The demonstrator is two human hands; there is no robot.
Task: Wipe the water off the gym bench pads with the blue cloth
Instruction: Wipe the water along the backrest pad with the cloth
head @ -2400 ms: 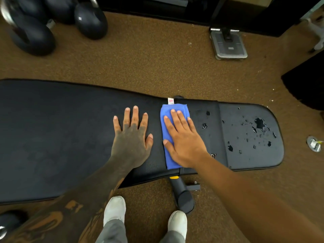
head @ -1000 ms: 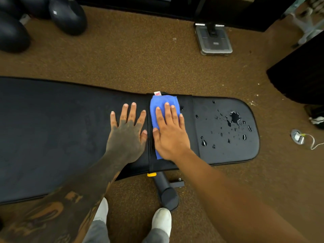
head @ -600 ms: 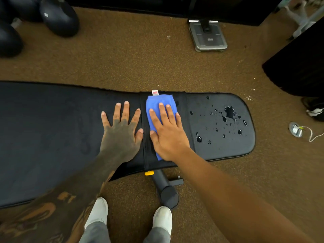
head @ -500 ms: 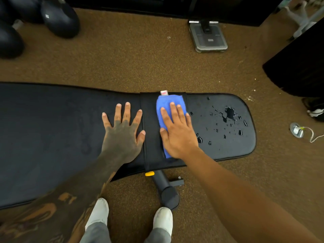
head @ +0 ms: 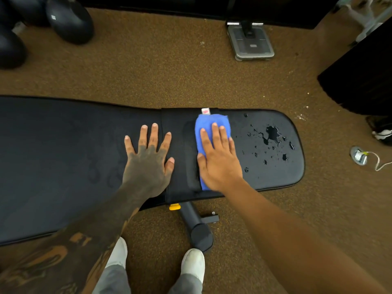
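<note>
The right hand (head: pixel 218 160) lies flat with fingers straight and close together, palm pressing down on the blue cloth (head: pixel 209 132); it grips nothing, only bears on the fabric. The left hand (head: pixel 148 160) is spread wide, fingers fanned, palm down on bare pad, holding nothing.

The blue cloth is folded into a narrow strip running across the worktop (head: pixel 63 162), its white tag (head: pixel 205 111) at the far edge. It sits at the near end of the short seat pad (head: pixel 273 175), just right of the seam (head: pixel 164 151) where that pad meets the long back pad. The left hand rests just left of that seam, on the long pad.

Right of the cloth, the seat pad carries water (head: pixel 271 133): one larger puddle toward the far right corner and many small beads scattered around it, some close to the right hand's little finger. The long pad left of the seam looks dull and dry.

Below the seam, a black frame tube (head: pixel 196 225) with a yellow knob (head: pixel 174 207) juts toward two white shoes (head: pixel 193 264). The floor is brown speckled carpet (head: pixel 159 71). Beyond the worktop stand a grey scale (head: pixel 251 44) and, at far left, dark rounded weights (head: pixel 70 20). Right of the seat pad a small metal fitting with a white cord (head: pixel 359 155) lies on the carpet.
</note>
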